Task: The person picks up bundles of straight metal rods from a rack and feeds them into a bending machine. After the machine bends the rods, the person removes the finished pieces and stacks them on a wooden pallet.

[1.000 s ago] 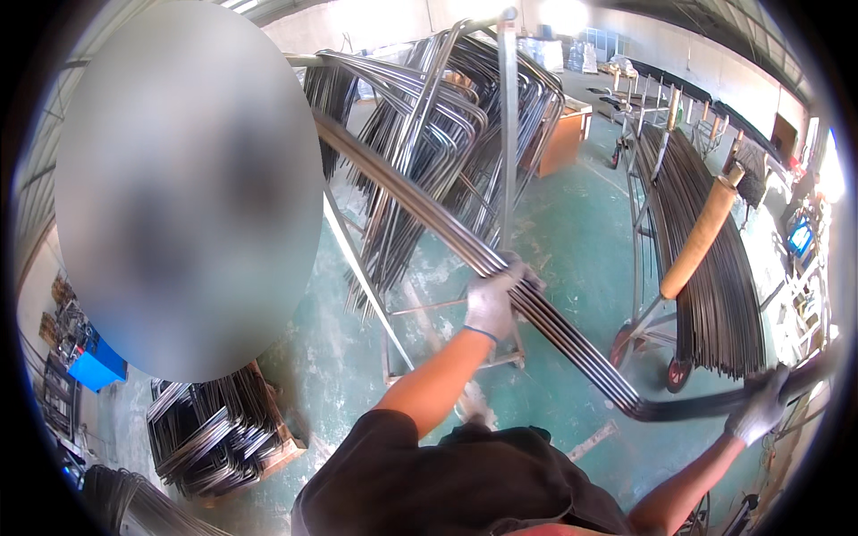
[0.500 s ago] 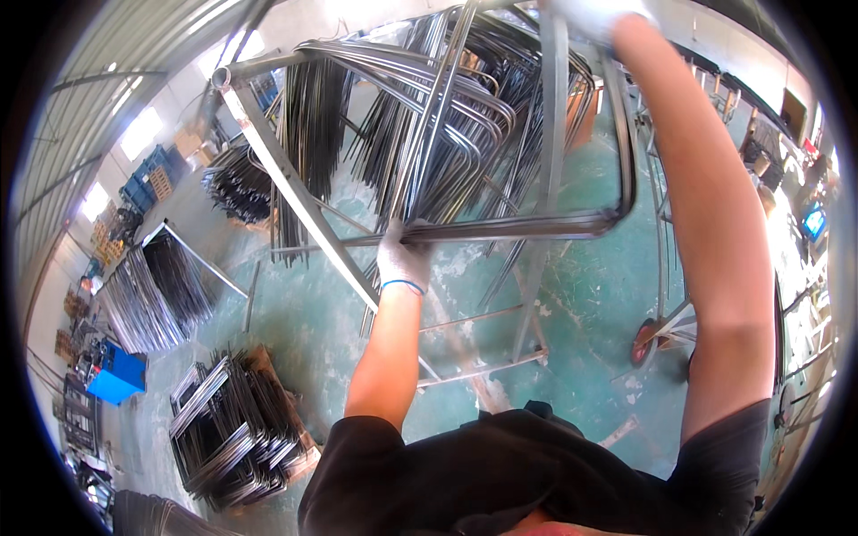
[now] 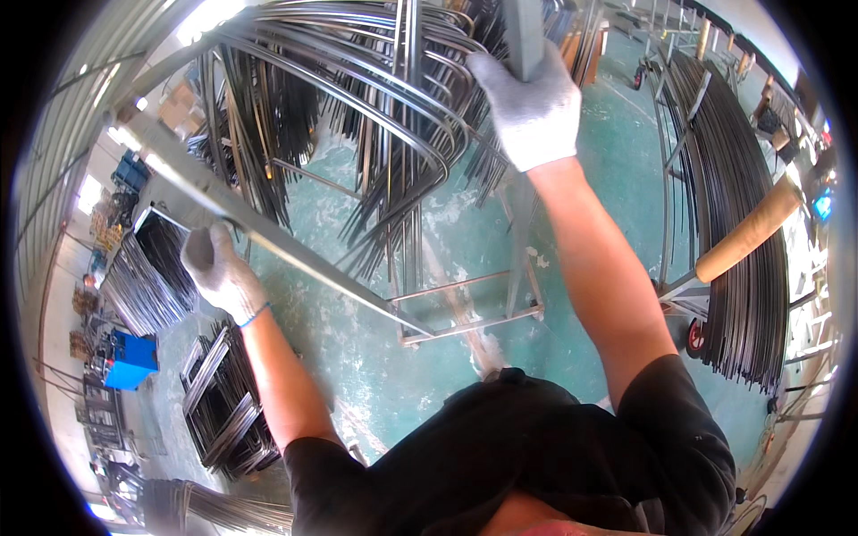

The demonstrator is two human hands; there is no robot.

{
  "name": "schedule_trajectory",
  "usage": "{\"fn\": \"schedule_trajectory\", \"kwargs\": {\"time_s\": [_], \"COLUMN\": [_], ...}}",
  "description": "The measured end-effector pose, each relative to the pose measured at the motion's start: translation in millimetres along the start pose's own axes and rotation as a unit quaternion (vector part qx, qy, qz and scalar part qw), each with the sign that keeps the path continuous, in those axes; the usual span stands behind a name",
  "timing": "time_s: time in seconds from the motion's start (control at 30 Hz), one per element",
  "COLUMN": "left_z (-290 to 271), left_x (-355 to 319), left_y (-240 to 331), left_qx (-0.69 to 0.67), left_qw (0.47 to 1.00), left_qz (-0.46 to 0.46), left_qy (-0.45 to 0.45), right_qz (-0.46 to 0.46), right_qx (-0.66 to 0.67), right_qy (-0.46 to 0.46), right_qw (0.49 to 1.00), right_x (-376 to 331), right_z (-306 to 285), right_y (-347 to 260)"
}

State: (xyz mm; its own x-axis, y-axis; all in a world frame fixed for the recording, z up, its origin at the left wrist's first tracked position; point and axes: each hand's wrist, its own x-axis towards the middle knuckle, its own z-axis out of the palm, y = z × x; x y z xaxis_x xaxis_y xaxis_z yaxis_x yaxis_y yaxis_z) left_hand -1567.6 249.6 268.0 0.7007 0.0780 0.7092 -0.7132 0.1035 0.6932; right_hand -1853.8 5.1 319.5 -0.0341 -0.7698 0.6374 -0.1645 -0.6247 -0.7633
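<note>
1. The rack [image 3: 304, 257] was largest; its open frame carried the bent tubes [image 3: 407, 116], which hung packed across its top bar, bends outward, ends dangling.
2. Much hanging appeared done: neither hand held a tube. How many more were left could not be told.
3. On the right, a cart [image 3: 699, 103] held long, dark rods [image 3: 742, 223], packed side by side.
4. At lower left sat a stack [image 3: 228, 406] of bent tubes, apart from the rack.
5. Beyond it stood a blue box [image 3: 131, 360]; its contents were hidden.
6. The right hand [image 3: 536, 112], gloved, was at the rack's upright post [image 3: 523, 36], thumb spread; whether its fingers gripped could not be told.
7. The left hand [image 3: 222, 272], gloved, was just beside the slanted leg, fingers loosely curled around nothing.
</note>
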Motion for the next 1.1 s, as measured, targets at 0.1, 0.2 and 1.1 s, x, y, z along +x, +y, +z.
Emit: {"fn": "schedule_trajectory", "kwargs": {"time_s": [0.1,0.2,1.1], "left_z": [3,0,142], "left_x": [26,23,-76], "left_y": [-20,-25,45], "left_qx": [-0.138,-0.372,-0.085], "left_qw": [0.98,0.87,0.967], "left_qz": [-0.12,-0.257,-0.176], "left_qy": [-0.081,-0.198,-0.164], "right_qz": [-0.016,-0.002,-0.069], "right_qx": [0.035,0.019,-0.152], "right_qy": [-0.024,-0.045,0.044], "right_qw": [0.999,0.999,0.985], "right_x": [-1,-2,139], "right_z": [7,16,-51], "right_y": [-2,-5,93]}}
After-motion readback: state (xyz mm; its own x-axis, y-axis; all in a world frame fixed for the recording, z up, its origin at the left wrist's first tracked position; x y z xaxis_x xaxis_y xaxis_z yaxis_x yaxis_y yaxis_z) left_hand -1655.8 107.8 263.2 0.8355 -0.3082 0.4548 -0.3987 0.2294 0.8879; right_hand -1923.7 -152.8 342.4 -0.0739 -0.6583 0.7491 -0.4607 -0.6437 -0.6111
